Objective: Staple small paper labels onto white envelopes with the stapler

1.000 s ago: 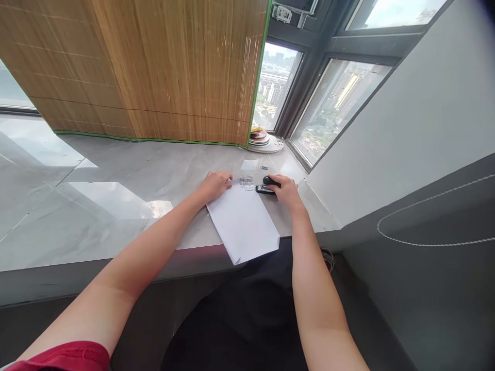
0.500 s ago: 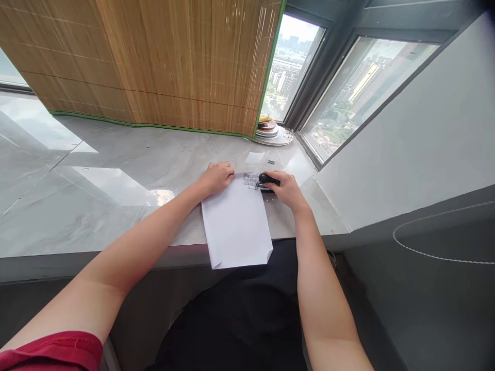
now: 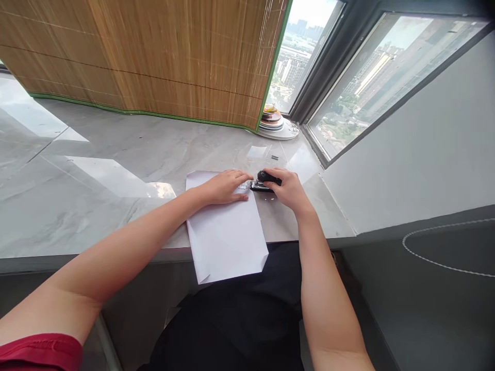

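White paper (image 3: 228,242) lies on the stone sill and overhangs its front edge, with folded lower corners. Many staples (image 3: 243,184) form dark marks near its upper right corner, partly covered by my fingers. My left hand (image 3: 228,186) rests on the upper part of the paper, fingers stretched toward the stapler, thumb apart. A black stapler (image 3: 266,180) stands just right of the paper, its jaw raised at the paper's edge. My right hand (image 3: 286,188) is wrapped around the stapler's rear and top.
Behind the stapler lie small staple strips (image 3: 274,157) and a clear piece of plastic (image 3: 257,151). Stacked plates (image 3: 276,129) stand in the window corner. A bamboo blind (image 3: 154,56) hangs over the back of the sill (image 3: 116,216). A white wall (image 3: 406,154) rises at right.
My left hand has slid from the paper's top edge toward the stapler, its fingers now over the staples. The paper has shifted left and away from the stapler, whose base shows more.
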`<move>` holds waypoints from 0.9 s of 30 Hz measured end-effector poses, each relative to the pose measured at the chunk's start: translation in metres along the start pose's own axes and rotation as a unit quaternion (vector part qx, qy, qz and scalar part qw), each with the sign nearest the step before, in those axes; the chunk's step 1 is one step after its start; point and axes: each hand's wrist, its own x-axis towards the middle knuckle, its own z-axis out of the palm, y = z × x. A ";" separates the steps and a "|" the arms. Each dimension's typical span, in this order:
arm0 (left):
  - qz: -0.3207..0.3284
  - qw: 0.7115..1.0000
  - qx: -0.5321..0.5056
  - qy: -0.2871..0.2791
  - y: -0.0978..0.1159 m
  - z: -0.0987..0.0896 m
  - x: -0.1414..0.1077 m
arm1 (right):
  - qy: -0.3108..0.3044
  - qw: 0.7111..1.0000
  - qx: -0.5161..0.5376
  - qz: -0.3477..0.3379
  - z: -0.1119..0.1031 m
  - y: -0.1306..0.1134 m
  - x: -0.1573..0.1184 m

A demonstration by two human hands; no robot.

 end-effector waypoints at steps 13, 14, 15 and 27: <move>-0.014 0.999 0.002 0.039 0.004 -0.002 0.007 | -0.015 1.000 0.000 -0.017 0.003 -0.005 -0.001; -0.011 0.999 0.001 0.039 0.005 -0.001 0.007 | -0.018 1.000 0.001 -0.020 0.003 -0.006 -0.001; -0.009 0.999 0.002 0.040 0.006 0.001 0.008 | -0.020 1.000 0.003 -0.023 0.003 -0.007 -0.001; 0.007 1.000 -0.005 0.021 0.000 -0.008 0.009 | -0.041 0.997 -0.043 -0.049 0.005 -0.015 0.001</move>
